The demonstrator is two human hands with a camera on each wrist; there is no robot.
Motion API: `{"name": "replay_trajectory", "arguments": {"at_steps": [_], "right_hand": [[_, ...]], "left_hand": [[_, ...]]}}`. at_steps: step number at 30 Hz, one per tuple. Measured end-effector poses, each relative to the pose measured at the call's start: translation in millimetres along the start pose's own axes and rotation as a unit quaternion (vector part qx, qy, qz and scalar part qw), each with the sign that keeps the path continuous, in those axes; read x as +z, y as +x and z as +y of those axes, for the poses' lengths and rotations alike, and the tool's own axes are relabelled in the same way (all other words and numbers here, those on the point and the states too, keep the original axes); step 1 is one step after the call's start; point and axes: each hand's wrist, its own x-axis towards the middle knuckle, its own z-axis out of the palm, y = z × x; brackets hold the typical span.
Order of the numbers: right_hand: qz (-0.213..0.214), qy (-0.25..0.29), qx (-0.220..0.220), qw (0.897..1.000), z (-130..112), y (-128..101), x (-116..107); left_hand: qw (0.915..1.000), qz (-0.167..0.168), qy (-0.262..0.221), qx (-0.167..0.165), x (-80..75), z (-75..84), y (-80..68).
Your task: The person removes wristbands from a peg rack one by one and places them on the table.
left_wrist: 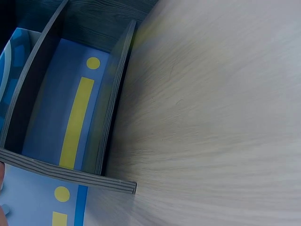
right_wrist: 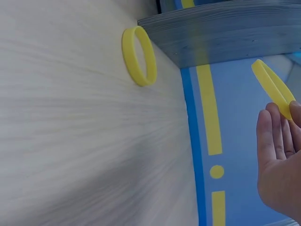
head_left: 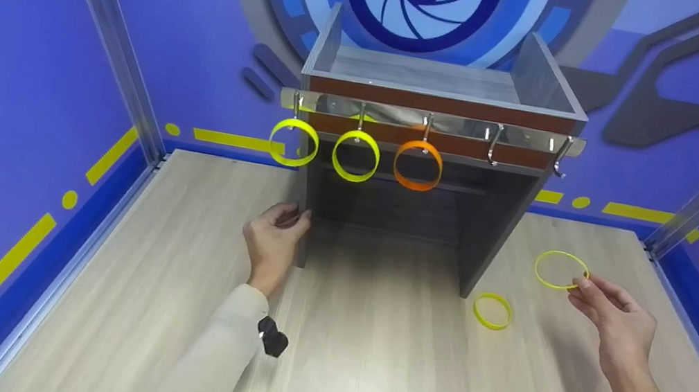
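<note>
My right hand point(head_left: 626, 331) pinches a thin yellow ring point(head_left: 537, 271) by its near edge, raised over the right side of the table. In the right wrist view the held ring point(right_wrist: 269, 85) tilts between thumb and fingertips. Another yellow ring point(head_left: 476, 312) lies on the table to its left. Two yellow rings point(head_left: 335, 155) and an orange ring point(head_left: 437, 171) hang from hooks on the rack's rail point(head_left: 459, 126). My left hand point(head_left: 272, 240), fingers curled, is at the front edge of the rack's left side panel point(left_wrist: 70, 174); whether it grips that edge I cannot tell.
The grey wooden rack point(head_left: 494, 236) stands at the back of the table point(head_left: 360, 352), with an open tray on top. Two hooks point(head_left: 493, 145) at the rail's right end carry no ring. Blue walls point(head_left: 41, 105) with metal corner posts enclose the table.
</note>
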Motion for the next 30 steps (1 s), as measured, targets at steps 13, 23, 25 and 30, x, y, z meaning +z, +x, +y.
{"name": "replay_trajectory", "arguments": {"at_steps": [13,23,25,30], "right_hand": [[-0.009,-0.05,0.041,0.998,21.7,-2.8,-25.0],[0.01,-0.176,0.095,0.98,43.4,-1.7,-41.3],[0.001,-0.192,0.11,0.975,46.8,-2.2,-41.7],[-0.023,-0.268,0.111,0.957,56.0,-1.9,-39.9]], "left_hand": [[1.0,0.003,0.002,0.002,0.3,-1.4,1.4],[1.0,0.003,0.005,0.002,0.2,-0.7,0.3],[1.0,0.003,0.006,0.001,0.2,-0.5,0.1],[1.0,0.003,-0.002,-0.002,0.7,-0.5,0.8]]}}
